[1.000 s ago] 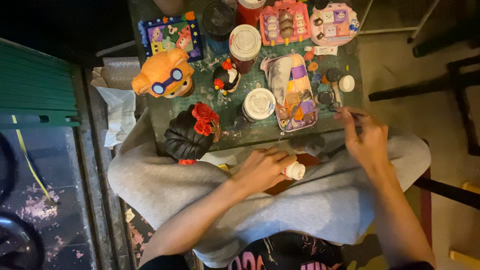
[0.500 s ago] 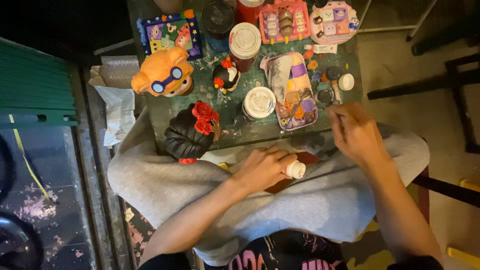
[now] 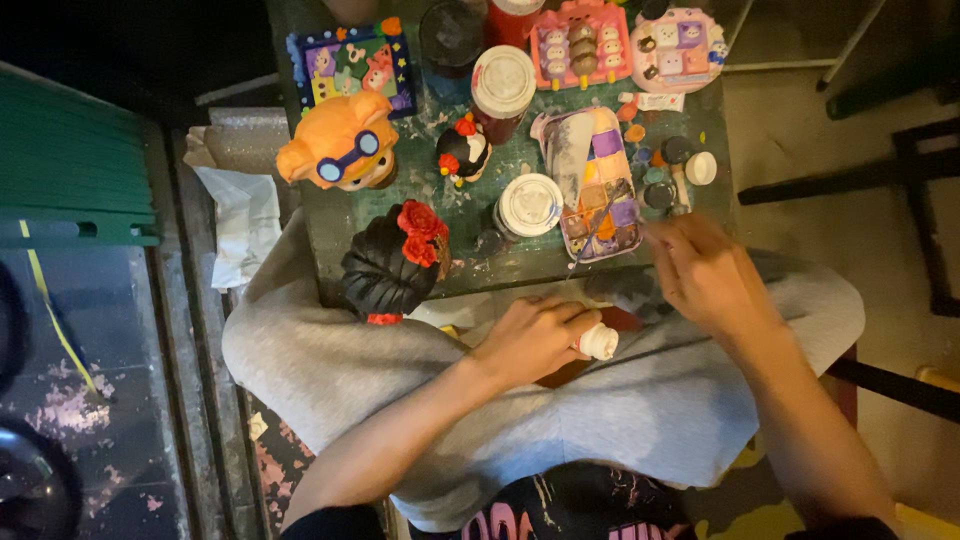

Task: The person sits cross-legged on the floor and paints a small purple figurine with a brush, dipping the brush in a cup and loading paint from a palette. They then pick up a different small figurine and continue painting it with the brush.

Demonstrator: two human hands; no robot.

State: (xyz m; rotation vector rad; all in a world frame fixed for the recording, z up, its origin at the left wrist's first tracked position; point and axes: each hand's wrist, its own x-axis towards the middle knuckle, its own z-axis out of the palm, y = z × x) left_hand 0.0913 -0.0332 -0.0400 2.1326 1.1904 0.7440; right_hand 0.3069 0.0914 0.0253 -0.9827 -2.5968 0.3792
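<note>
Paint-flecked green tabletop [image 3: 500,262] fills the upper middle of the head view, over a dim workshop floor, with the person's grey-trousered knees drawn up against its near edge.

A thin paintbrush [image 3: 600,222] is pinched in the fingertips of the right hand [image 3: 712,280]. Its long axis slants up and away from that hand toward the person's left, so the bristle end lies over the colour wells of the paint palette [image 3: 596,182], just ahead of the knuckles. The right hand is much the nearer of the two to the palette.

The left hand [image 3: 530,338] sits lower, in the lap, closed around a small white piece [image 3: 599,342] whose rounded end pokes out on the thumb side toward the right hand; the two hands are near each other but not touching.

Beyond the left hand's knuckles stands a dark-haired figurine with red flowers [image 3: 395,262], close to the table's near edge. Farther out are a white-lidded jar [image 3: 529,205], a small black-and-white figure [image 3: 463,152] and an orange figurine with blue goggles [image 3: 340,142].
</note>
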